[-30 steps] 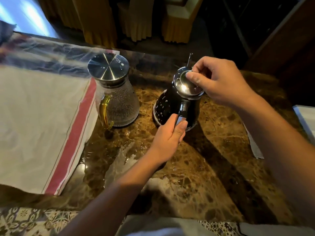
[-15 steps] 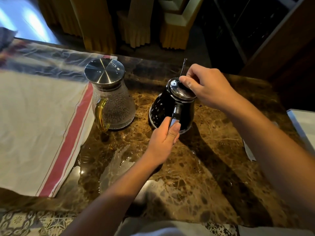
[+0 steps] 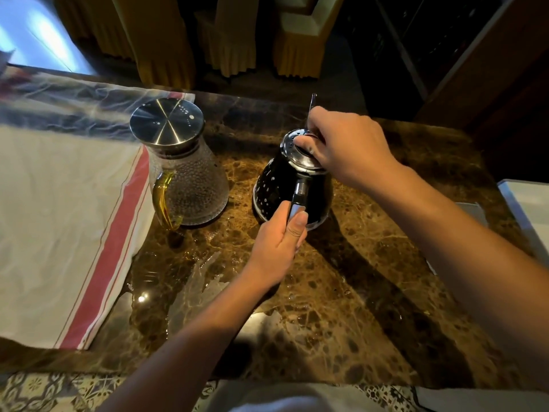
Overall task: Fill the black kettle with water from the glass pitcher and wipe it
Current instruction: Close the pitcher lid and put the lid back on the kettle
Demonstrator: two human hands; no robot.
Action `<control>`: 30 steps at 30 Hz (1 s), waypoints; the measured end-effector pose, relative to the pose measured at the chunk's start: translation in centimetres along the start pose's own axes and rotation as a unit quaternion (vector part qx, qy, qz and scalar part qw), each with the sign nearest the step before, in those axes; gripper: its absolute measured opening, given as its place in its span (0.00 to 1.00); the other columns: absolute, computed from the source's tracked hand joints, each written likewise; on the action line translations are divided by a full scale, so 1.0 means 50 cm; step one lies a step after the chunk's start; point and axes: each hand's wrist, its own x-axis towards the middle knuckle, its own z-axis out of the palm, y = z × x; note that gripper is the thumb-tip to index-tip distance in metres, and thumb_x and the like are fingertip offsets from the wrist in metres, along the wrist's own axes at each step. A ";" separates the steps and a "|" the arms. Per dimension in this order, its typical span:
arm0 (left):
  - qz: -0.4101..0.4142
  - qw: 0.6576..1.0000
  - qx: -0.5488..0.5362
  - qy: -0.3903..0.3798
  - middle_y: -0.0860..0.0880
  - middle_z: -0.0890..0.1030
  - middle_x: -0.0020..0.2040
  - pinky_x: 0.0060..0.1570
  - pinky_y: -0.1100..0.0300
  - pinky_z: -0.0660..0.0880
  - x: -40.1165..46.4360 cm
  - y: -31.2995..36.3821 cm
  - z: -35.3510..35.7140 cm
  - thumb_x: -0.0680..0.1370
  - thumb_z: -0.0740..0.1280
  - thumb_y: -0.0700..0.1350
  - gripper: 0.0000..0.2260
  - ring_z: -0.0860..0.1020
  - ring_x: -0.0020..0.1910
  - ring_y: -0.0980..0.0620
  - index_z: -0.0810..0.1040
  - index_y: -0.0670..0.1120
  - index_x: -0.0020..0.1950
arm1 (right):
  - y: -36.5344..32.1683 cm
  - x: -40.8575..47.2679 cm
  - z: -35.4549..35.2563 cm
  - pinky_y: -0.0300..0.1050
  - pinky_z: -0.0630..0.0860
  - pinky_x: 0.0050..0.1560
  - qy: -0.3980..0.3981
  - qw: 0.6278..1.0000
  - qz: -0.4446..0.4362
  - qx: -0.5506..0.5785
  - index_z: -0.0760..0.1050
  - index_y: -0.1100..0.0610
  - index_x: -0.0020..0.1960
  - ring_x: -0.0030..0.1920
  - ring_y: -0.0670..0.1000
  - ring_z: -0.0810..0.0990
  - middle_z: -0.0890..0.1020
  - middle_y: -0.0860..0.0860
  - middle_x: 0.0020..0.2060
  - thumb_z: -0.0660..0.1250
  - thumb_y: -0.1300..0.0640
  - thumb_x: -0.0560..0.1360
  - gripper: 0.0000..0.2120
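your left hand (image 3: 277,240) is wrapped around the handle of the black kettle (image 3: 292,188), which stands on the glossy brown marble counter (image 3: 341,292). your right hand (image 3: 346,145) pinches the knob of its steel lid (image 3: 297,151). the glass pitcher (image 3: 185,176) stands just left, lidded, touching a white cloth with a red stripe (image 3: 68,221). beyond the counter's far edge stand yellow-draped chairs (image 3: 300,34), dimly lit.
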 end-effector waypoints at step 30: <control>-0.062 0.946 0.281 0.150 0.55 0.83 0.46 0.40 0.71 0.73 -0.027 0.068 0.016 0.79 0.61 0.60 0.15 0.80 0.45 0.60 0.81 0.52 0.54 | 0.120 -0.051 -0.013 0.48 0.76 0.53 -0.043 0.978 -0.110 0.171 0.71 0.48 0.71 0.56 0.50 0.79 0.76 0.48 0.61 0.69 0.45 0.79 0.22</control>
